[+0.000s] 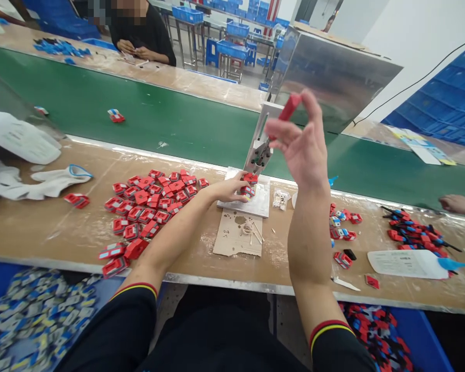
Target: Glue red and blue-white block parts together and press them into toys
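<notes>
My left hand (232, 189) has its fingers closed around a small red plastic part (250, 178) with a blue, yellow and white piece at its underside, on the pale metal base plate (260, 205) of a small hand press (259, 147). Raised high on the right, my right hand (300, 139) grips the press's red lever handle (290, 107); its fingers are slightly blurred. Left of the press lies a large heap of red plastic parts (153, 199). A piece of cardboard (238, 232) with cotton swabs (252, 232) lies in front of the base.
A green conveyor belt (201, 126) runs behind the press. White bottles (405, 263) and a glove (58, 181) lie on the bench. Blue bins of parts (430, 336) stand below its edge. A co-worker (149, 39) sits opposite; another person's hand (455, 204) is at right.
</notes>
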Action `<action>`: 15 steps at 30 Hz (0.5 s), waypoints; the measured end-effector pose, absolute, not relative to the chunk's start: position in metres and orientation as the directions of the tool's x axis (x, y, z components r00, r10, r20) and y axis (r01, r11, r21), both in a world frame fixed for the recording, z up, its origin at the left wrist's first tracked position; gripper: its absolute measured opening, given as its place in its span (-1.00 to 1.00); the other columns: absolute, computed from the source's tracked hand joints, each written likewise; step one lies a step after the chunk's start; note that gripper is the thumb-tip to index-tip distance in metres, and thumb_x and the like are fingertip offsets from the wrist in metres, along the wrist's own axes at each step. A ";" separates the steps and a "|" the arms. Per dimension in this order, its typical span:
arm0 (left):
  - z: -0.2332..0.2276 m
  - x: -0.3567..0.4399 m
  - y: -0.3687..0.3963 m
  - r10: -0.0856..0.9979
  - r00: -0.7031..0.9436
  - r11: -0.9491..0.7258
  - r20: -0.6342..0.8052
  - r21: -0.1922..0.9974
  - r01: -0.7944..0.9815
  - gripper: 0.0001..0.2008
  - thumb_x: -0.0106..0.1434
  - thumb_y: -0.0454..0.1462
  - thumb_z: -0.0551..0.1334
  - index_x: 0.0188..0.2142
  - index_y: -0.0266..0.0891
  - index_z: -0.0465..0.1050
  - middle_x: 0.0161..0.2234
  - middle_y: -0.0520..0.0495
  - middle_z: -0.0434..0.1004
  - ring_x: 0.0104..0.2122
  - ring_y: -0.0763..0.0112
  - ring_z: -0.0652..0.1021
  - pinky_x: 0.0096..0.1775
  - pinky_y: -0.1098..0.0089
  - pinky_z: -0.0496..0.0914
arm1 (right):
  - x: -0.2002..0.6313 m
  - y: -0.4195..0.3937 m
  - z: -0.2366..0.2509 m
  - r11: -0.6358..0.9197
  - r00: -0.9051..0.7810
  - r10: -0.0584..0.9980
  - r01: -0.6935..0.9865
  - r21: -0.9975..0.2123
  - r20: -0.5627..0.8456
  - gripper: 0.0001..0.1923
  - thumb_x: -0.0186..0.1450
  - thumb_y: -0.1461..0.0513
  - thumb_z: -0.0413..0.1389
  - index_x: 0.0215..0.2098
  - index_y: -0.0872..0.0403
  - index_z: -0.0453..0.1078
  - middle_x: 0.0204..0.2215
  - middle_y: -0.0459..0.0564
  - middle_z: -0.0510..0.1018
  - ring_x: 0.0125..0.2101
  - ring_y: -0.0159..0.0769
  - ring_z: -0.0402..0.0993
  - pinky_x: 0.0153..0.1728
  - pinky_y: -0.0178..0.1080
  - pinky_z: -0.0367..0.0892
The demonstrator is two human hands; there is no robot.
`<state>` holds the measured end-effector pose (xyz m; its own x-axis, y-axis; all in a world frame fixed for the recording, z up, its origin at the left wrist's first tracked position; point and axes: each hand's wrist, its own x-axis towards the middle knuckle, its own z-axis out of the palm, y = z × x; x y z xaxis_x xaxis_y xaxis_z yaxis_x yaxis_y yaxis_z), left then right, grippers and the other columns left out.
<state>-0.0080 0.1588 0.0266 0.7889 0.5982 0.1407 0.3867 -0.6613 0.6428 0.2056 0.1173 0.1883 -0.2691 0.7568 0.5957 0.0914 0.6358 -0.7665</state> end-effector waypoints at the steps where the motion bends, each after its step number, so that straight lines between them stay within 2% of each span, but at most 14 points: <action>1: 0.026 -0.009 0.158 0.602 0.785 -0.659 0.147 0.647 0.384 -0.57 0.31 -0.09 0.41 0.09 -0.23 0.52 0.41 -0.34 0.14 0.30 0.02 0.47 0.32 0.11 0.37 | 0.206 0.131 0.195 0.645 -0.241 0.756 0.114 -0.756 0.608 -0.15 0.34 -0.44 -0.07 0.47 -0.36 0.07 0.14 -0.02 0.60 0.16 -0.12 0.62 0.00 -0.11 0.61; 4: 0.024 -0.015 0.153 0.624 0.757 -0.654 0.194 0.659 0.371 -0.57 0.32 -0.09 0.42 0.10 -0.20 0.52 0.42 -0.32 0.15 0.31 0.04 0.47 0.34 0.09 0.36 | 0.206 0.146 0.197 0.689 -0.201 0.724 0.189 -0.700 0.659 -0.17 0.37 -0.43 -0.09 0.49 -0.40 0.00 0.23 -0.06 0.51 0.27 -0.07 0.54 0.06 -0.05 0.58; 7: 0.026 -0.031 0.140 0.641 0.724 -0.663 0.256 0.661 0.353 -0.57 0.31 -0.11 0.43 0.12 -0.16 0.52 0.42 -0.30 0.16 0.38 -0.02 0.38 0.41 0.00 0.28 | 0.207 0.118 0.170 0.717 -0.141 0.690 0.269 -0.643 0.710 -0.25 0.41 -0.33 0.03 0.46 -0.35 0.07 0.27 -0.02 0.46 0.30 -0.03 0.47 0.08 -0.01 0.60; 9: 0.029 -0.046 0.125 0.659 0.703 -0.654 0.267 0.665 0.361 -0.58 0.32 -0.12 0.43 0.12 -0.14 0.52 0.42 -0.29 0.17 0.42 -0.07 0.32 0.43 -0.07 0.24 | 0.210 0.088 0.142 0.696 -0.092 0.701 0.304 -0.651 0.707 -0.39 0.45 -0.22 0.09 0.38 -0.28 0.23 0.18 0.02 0.51 0.19 -0.07 0.52 0.02 -0.03 0.62; 11: 0.035 -0.061 0.107 0.686 0.679 -0.623 0.261 0.693 0.362 -0.59 0.33 -0.09 0.43 0.11 -0.12 0.53 0.42 -0.28 0.19 0.45 -0.11 0.28 0.44 -0.13 0.23 | 0.212 0.061 0.115 0.667 -0.070 0.726 0.312 -0.677 0.684 -0.61 0.46 -0.10 0.16 0.18 -0.23 0.42 0.01 0.00 0.56 -0.02 -0.16 0.56 -0.11 -0.09 0.60; 13: 0.042 -0.071 0.087 0.692 0.671 -0.587 0.268 0.750 0.306 -0.57 0.33 -0.02 0.42 0.11 -0.09 0.54 0.41 -0.27 0.21 0.47 -0.13 0.24 0.45 -0.17 0.20 | 0.212 0.043 0.093 0.621 -0.086 0.772 0.316 -0.718 0.630 -0.76 0.46 -0.01 0.18 0.03 -0.18 0.49 -0.10 -0.02 0.58 -0.16 -0.22 0.54 -0.21 -0.13 0.56; 15: 0.051 -0.076 0.067 0.666 0.684 -0.549 0.299 0.817 0.178 -0.52 0.31 0.08 0.42 0.11 -0.06 0.56 0.40 -0.28 0.24 0.48 -0.14 0.22 0.46 -0.19 0.16 | 0.208 0.031 0.080 0.572 -0.150 0.818 0.322 -0.754 0.556 -0.77 0.47 0.03 0.18 0.04 -0.15 0.49 -0.09 -0.01 0.60 -0.17 -0.22 0.54 -0.25 -0.13 0.55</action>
